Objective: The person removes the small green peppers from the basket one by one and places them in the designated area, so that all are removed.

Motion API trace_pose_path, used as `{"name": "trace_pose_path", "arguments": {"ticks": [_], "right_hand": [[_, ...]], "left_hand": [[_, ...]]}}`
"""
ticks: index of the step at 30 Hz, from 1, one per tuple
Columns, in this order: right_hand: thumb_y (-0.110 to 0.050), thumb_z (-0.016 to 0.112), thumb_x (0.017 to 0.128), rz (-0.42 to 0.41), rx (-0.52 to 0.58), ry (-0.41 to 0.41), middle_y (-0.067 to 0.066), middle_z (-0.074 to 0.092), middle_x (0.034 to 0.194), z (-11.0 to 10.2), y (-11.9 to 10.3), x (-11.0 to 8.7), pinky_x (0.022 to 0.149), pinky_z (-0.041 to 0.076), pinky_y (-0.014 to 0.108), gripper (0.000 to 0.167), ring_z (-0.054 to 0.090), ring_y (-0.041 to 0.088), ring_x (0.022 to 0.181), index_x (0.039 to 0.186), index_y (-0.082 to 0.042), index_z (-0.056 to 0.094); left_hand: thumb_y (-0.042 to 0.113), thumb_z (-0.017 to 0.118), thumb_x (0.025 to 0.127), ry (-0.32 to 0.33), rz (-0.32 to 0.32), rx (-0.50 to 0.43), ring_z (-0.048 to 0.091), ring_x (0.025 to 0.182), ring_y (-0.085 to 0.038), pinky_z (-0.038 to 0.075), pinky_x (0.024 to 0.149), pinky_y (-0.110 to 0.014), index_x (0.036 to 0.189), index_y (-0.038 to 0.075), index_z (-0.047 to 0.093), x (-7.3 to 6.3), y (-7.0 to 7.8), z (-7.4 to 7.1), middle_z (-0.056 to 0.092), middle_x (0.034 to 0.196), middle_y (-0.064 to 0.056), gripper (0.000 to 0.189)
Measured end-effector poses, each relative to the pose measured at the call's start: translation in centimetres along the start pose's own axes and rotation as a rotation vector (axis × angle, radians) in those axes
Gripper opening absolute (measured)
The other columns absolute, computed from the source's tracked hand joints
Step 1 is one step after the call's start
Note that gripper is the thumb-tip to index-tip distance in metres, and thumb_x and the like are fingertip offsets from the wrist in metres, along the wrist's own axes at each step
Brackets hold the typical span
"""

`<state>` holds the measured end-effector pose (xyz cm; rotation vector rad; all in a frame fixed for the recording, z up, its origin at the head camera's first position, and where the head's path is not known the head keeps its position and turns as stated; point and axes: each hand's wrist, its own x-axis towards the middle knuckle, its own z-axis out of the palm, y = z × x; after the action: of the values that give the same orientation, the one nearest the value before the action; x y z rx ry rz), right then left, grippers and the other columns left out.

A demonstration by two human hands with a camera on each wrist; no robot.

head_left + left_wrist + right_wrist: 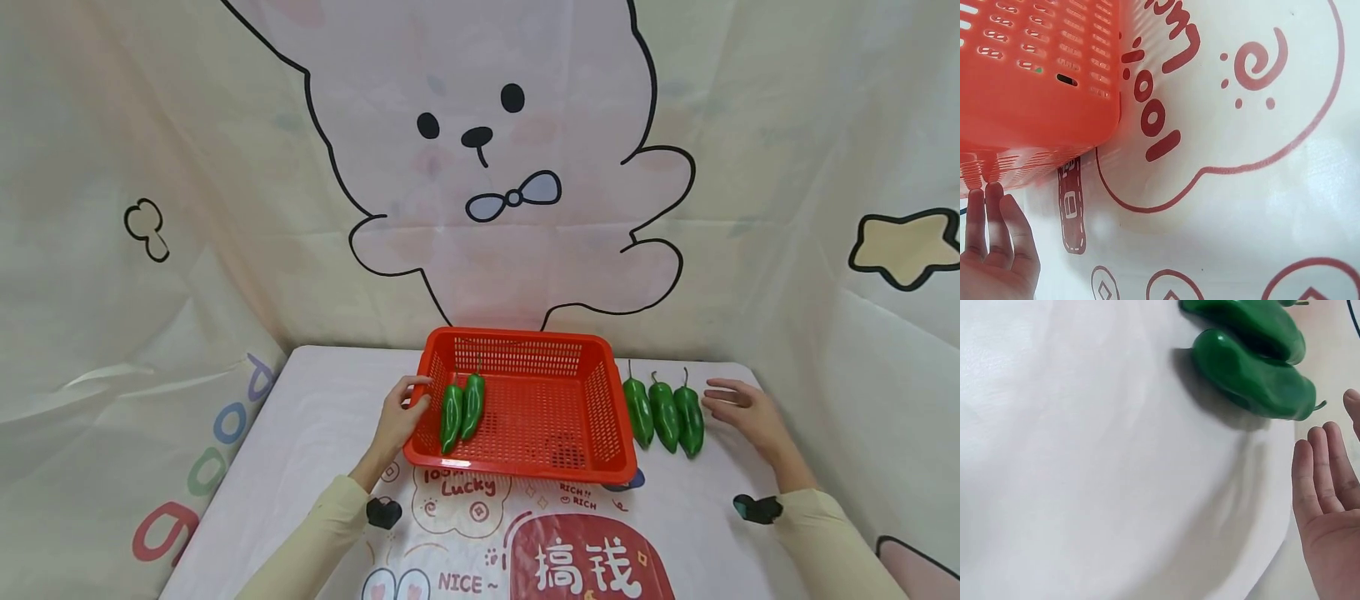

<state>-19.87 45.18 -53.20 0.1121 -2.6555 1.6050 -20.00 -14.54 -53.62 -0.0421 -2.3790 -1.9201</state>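
A red plastic basket (525,477) stands on the table, with two green peppers (472,407) lying side by side in its left part. My left hand (397,421) is at the basket's left side. In the left wrist view, the straight fingers (999,234) touch the outer wall of the basket (1035,119). Three more green peppers (664,417) lie in a row just right of the basket, stems pointing away. Beside the rightmost pepper (1254,381) my right hand (750,417) hovers with extended fingers, apart from it and holding nothing.
A white printed cloth (465,550) with red lettering covers the table. Behind the basket rises a fabric backdrop (570,267) with a cartoon bear, and similar sheets hang at both sides. The table's back right corner lies close to the right hand.
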Motion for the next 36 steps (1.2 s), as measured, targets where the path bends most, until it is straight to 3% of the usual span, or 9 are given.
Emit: {"name": "trace_pose_path", "arguments": {"ticks": [5,8,18,21,23,28,30,36], "right_hand": [[-0.011,0.065,0.1,-0.048,0.04,0.013,0.002,0.068,0.116,-0.3,-0.8,-0.1,0.077,0.056,0.022,0.036,0.067,0.0,0.096,0.133,0.001,0.057],[-0.01,0.065,0.1,-0.061,0.067,0.015,-0.007,0.068,0.113,-0.1,-1.3,0.0,0.077,0.056,0.021,0.034,0.067,0.001,0.097,0.133,-0.002,0.058],[-0.008,0.064,0.1,-0.117,0.12,0.018,-0.007,0.07,0.11,1.9,-4.5,0.0,0.078,0.056,0.024,0.031,0.069,0.005,0.096,0.129,0.002,0.06],[-0.01,0.063,0.101,-0.124,0.124,0.019,-0.01,0.07,0.11,2.8,-5.3,0.0,0.079,0.056,0.024,0.032,0.069,0.005,0.097,0.131,0.003,0.059],[-0.011,0.062,0.102,-0.13,0.135,0.021,-0.01,0.07,0.11,3.4,-5.7,0.0,0.08,0.056,0.025,0.034,0.069,0.008,0.098,0.132,0.003,0.058],[-0.011,0.061,0.103,-0.139,0.199,0.002,0.003,0.071,0.115,5.1,-7.1,0.1,0.082,0.056,0.028,0.034,0.069,0.011,0.098,0.133,0.002,0.058],[-0.012,0.061,0.103,-0.138,0.215,-0.004,0.006,0.071,0.116,5.7,-7.8,0.1,0.082,0.057,0.028,0.033,0.069,0.011,0.097,0.133,0.001,0.059],[-0.017,0.061,0.103,-0.125,0.257,-0.004,-0.002,0.071,0.114,7.2,-9.4,0.3,0.082,0.057,0.029,0.032,0.069,0.015,0.1,0.131,-0.002,0.06]], "left_hand": [[0.003,0.061,0.098,-0.004,0.002,-0.007,0.063,0.093,-0.04,0.059,0.072,-0.039,0.129,0.007,0.063,0.0,0.1,0.0,0.059,0.112,-0.02,0.031],[0.002,0.062,0.098,-0.004,0.008,-0.021,0.062,0.095,-0.044,0.058,0.074,-0.043,0.13,0.005,0.062,0.0,0.2,0.0,0.06,0.114,-0.023,0.032],[0.003,0.061,0.099,0.005,-0.022,-0.004,0.062,0.096,-0.037,0.059,0.077,-0.045,0.127,0.01,0.064,0.0,0.1,0.0,0.06,0.114,-0.019,0.03],[0.003,0.061,0.098,0.003,-0.007,-0.004,0.062,0.095,-0.04,0.059,0.077,-0.045,0.127,0.01,0.064,-0.1,0.2,0.0,0.06,0.114,-0.019,0.029],[0.002,0.06,0.099,-0.012,-0.013,-0.013,0.061,0.098,-0.046,0.058,0.08,-0.051,0.128,0.006,0.063,-0.4,1.2,-0.1,0.059,0.115,-0.022,0.03],[0.002,0.06,0.099,-0.012,-0.023,-0.007,0.061,0.098,-0.047,0.058,0.08,-0.053,0.129,0.006,0.063,-0.4,1.2,-0.1,0.059,0.116,-0.023,0.03],[0.004,0.061,0.098,0.0,-0.019,0.013,0.063,0.096,-0.043,0.059,0.076,-0.048,0.128,0.01,0.064,-0.2,0.3,0.0,0.059,0.115,-0.02,0.03],[0.004,0.061,0.098,0.003,-0.012,0.047,0.064,0.092,-0.039,0.06,0.073,-0.043,0.126,0.009,0.064,-0.2,0.4,0.0,0.059,0.115,-0.02,0.029]]}}
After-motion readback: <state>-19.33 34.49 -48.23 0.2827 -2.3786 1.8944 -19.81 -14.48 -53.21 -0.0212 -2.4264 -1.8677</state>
